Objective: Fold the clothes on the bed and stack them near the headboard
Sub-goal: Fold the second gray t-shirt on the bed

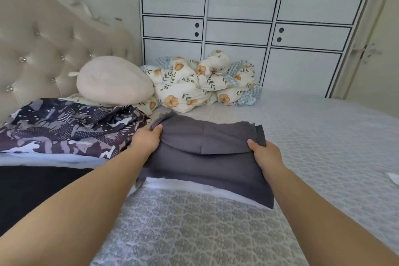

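I held the grey garment [207, 157] in both hands over the bed [323, 136]; my left hand [146, 139] gripped its left edge with the thumb on top of a fold, and my right hand [266, 153] pinched its right edge, thumb over the cloth and fingers hidden beneath. The garment was folded into a rough rectangle, its upper layer doubled over, and its near edge hung just above a white cloth [172, 185] lying on the patterned bedspread. To my left lay a patterned dark garment [69, 129] on a pale blue one [43, 158], with a black cloth [32, 190] nearer me. Behind them a round cream pillow [114, 81] rested against the tufted headboard [43, 49], and a crumpled floral quilt [200, 82] sat just beside the pillow, before the white wardrobe [237, 6]
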